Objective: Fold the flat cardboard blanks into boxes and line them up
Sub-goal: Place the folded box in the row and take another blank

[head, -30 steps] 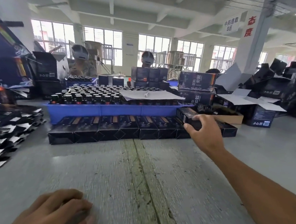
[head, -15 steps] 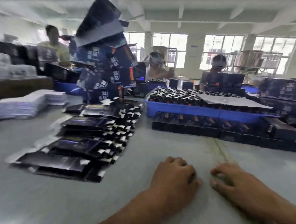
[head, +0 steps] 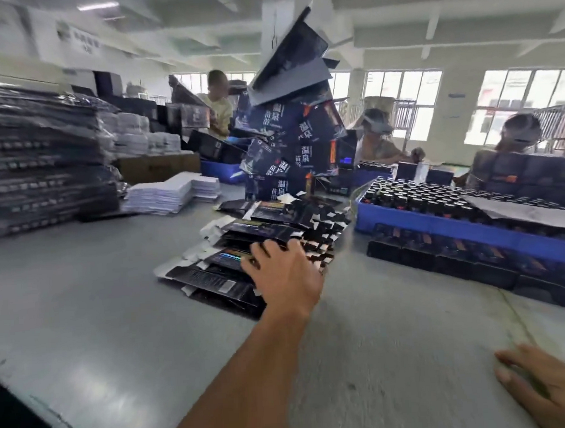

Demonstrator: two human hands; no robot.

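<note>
A fanned stack of flat black cardboard blanks [head: 212, 277] lies on the grey table left of centre. My left hand [head: 283, 273] reaches out over the stack's near right part, fingers spread and touching the top blanks. My right hand [head: 546, 386] rests flat on the table at the bottom right, fingers straight, holding nothing. A row of folded black boxes [head: 442, 253] stands lined up along the front of a blue tray at the right.
The blue tray [head: 473, 225] holds many dark bottles under a sheet of paper. A tall pile of printed boxes [head: 290, 140] rises behind the blanks. Wrapped stacks [head: 40, 162] and white sheets [head: 167, 194] sit at the left. Several people work at the back.
The view swung further left. My left hand left the table in front of me and reached forward onto the blank stack. My right hand stayed on the table.
</note>
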